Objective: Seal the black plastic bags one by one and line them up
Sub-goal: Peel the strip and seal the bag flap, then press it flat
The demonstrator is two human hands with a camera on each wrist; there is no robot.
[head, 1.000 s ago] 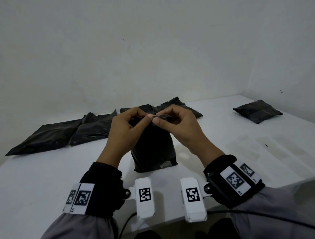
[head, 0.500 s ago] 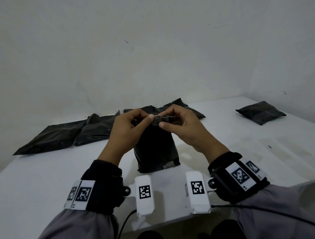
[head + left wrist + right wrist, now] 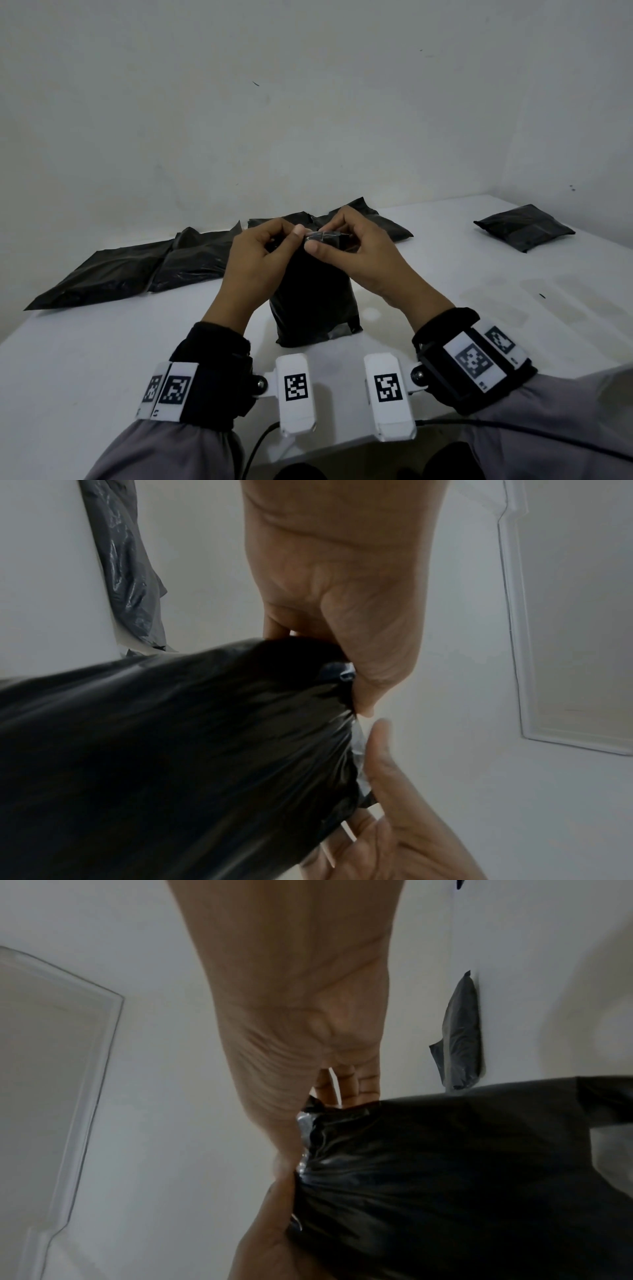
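Observation:
A black plastic bag [image 3: 313,301] stands upright on the white table [image 3: 102,359], near the front edge. My left hand [image 3: 295,233] and right hand [image 3: 313,242] meet at its top, each pinching the folded mouth between thumb and fingers. A shiny strip [image 3: 325,235] shows along that mouth. In the left wrist view my left hand [image 3: 354,693] nips the crumpled top of the bag [image 3: 171,750], with the right hand's thumb [image 3: 380,750] just beside it. In the right wrist view my right hand [image 3: 308,1118] grips the gathered edge of the bag [image 3: 445,1177].
Several flat black bags lie in a row along the back left [image 3: 102,274], [image 3: 195,260], and one more [image 3: 380,224] lies behind my hands. A single black bag [image 3: 524,228] sits apart at the far right. A wall bounds the table at the back.
Both hands stay pinched on the bag's top. The fingers have shifted only slightly along the mouth, and the bag stands in the same spot.

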